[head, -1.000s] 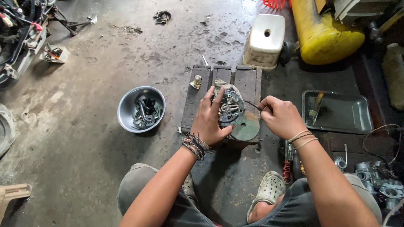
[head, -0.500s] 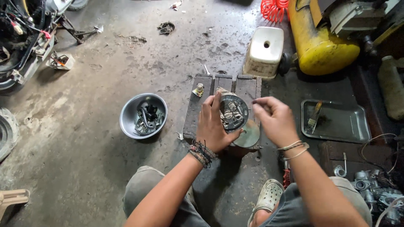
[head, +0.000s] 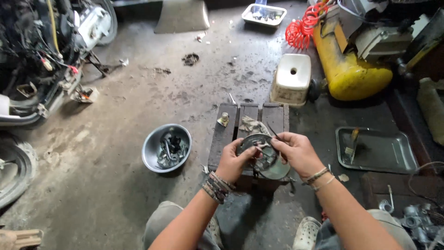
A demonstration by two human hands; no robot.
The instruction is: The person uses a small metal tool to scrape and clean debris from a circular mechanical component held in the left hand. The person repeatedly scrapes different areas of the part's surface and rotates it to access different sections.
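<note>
Grey metal, round and greasy — the round plate assembly sits gripped at its near-left rim by the left hand, face tilted up. The right hand pinches a thin pick just right of it — tip end hidden, shaft slanting away.

The light is soft and even, like daylight, and seems to come from the upper part of the frame. The concrete floor in the middle is bright enough, with a weak shine in the upper centre. The right edge and the upper left corner are dim. Shadows are soft; a darker one lies under the metal bowl. The centre is sharp, but the corners bend and look a little blurred.
</note>
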